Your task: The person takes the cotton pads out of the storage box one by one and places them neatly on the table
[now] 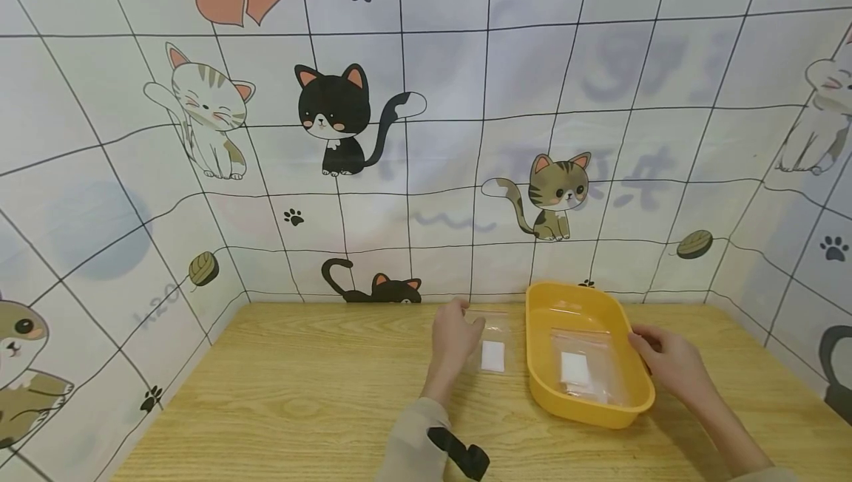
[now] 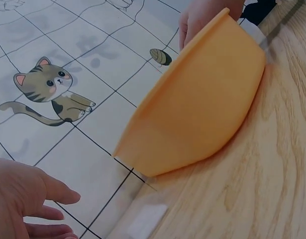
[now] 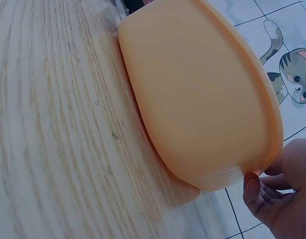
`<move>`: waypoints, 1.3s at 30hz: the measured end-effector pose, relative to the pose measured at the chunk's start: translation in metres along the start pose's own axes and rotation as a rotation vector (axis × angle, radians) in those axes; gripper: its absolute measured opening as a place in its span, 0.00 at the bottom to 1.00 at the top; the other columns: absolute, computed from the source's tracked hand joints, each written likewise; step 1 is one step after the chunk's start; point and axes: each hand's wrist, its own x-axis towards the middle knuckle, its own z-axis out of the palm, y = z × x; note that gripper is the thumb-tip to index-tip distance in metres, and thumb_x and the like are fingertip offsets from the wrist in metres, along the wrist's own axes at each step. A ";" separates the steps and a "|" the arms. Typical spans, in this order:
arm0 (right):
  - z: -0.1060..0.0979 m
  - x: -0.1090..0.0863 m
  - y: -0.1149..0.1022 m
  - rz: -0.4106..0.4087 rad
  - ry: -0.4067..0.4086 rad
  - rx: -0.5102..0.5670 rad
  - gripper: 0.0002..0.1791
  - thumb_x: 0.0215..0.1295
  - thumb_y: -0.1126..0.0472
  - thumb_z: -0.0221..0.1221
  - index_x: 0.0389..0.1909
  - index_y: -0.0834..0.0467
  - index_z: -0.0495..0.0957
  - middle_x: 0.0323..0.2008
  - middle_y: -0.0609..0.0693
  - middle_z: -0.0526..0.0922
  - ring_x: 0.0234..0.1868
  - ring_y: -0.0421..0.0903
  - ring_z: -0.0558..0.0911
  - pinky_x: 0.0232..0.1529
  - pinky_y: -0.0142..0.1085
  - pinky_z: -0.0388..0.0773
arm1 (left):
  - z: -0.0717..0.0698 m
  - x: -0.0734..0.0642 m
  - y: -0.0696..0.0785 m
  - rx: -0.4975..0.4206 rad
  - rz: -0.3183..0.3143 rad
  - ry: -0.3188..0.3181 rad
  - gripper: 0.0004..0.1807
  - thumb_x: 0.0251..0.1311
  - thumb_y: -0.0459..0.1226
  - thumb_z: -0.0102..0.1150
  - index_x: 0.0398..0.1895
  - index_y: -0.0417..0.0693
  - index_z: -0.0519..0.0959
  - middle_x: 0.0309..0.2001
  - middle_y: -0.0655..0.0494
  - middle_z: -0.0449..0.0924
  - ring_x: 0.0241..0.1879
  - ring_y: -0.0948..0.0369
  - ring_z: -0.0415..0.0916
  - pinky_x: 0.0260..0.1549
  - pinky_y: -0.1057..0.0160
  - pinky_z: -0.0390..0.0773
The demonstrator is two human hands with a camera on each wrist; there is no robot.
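A clear zip bag (image 1: 494, 325) with a white rectangle lies flat on the wooden table, left of a yellow plastic basin (image 1: 541, 393). My left hand (image 1: 455, 338) is over the bag's left side, its fingers loosely bent and apart in the left wrist view. Inside the basin are clear zip bags (image 1: 609, 375) with a white piece showing. At the basin's right rim my right hand (image 1: 668, 364) grips the edge between thumb and fingers; the right wrist view shows curled fingers (image 3: 257, 196) against the rim.
The wooden table (image 1: 299, 386) backs onto a wall covering (image 1: 439, 149) printed with cartoon cats and grid lines. A black strap (image 1: 459, 454) hangs at the left sleeve. A dark curved object (image 1: 839, 371) shows at the far right edge.
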 end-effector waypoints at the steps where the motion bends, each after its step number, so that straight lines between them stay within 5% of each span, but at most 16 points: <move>1: 0.000 0.000 0.000 0.000 -0.002 0.001 0.28 0.80 0.55 0.48 0.61 0.79 0.68 0.49 0.73 0.80 0.38 0.52 0.81 0.29 0.30 0.80 | -0.001 0.000 0.002 -0.010 0.003 0.000 0.21 0.57 0.33 0.69 0.53 0.32 0.80 0.48 0.39 0.82 0.49 0.45 0.80 0.48 0.49 0.80; 15: 0.001 0.000 0.000 -0.001 -0.003 0.002 0.28 0.80 0.55 0.48 0.61 0.80 0.68 0.50 0.74 0.79 0.40 0.54 0.82 0.30 0.30 0.80 | -0.009 -0.005 0.029 -0.067 0.058 0.005 0.19 0.57 0.34 0.70 0.51 0.34 0.81 0.46 0.40 0.80 0.46 0.48 0.78 0.45 0.51 0.80; 39: 0.001 0.001 0.003 -0.010 0.019 -0.019 0.27 0.80 0.56 0.49 0.60 0.79 0.70 0.49 0.73 0.80 0.42 0.58 0.82 0.29 0.30 0.80 | -0.005 -0.018 0.065 -0.194 0.053 -0.101 0.18 0.58 0.36 0.71 0.50 0.39 0.82 0.44 0.49 0.80 0.35 0.63 0.74 0.32 0.67 0.77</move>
